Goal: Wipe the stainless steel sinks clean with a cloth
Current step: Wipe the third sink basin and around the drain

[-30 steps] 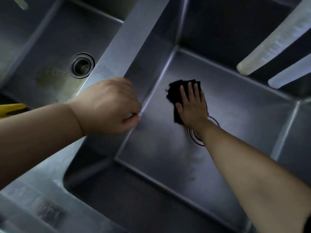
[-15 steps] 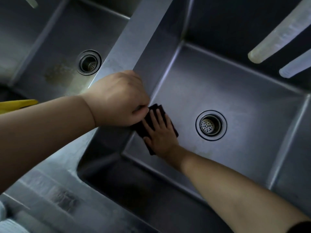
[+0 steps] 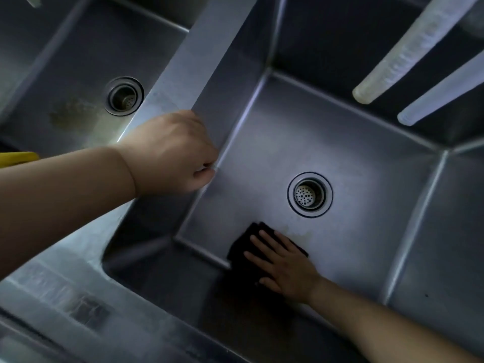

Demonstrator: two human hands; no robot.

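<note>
Steel surrounds me on every side: two sinks set in a counter (image 3: pixel 78 297), split by a divider (image 3: pixel 199 56). I take the right sink's drain (image 3: pixel 309 194) as my landmark.

My right hand (image 3: pixel 285 268) lies flat, fingers straight and spread, pressing the cloth (image 3: pixel 242 251) onto the floor of the right sink (image 3: pixel 366 192). That cloth is dark and sits just below the drain and a little left of it, at the near edge of the sink floor where it meets the front wall. A faint pale stain (image 3: pixel 296 230) shows between cloth and drain.

My left hand (image 3: pixel 170 153) is left of the drain and higher up, its fingers curled over the edge of the divider, gripping it.

Further left of the drain, past the divider, lies the left sink (image 3: pixel 65 61) with its own drain (image 3: pixel 124 96) and a brownish patch (image 3: pixel 66 116) on its floor. Two pale tubes (image 3: pixel 408 53) hang above and right of the drain. A yellow thing (image 3: pixel 15 158) peeks out far left, by my forearm; I cannot tell what it is.
</note>
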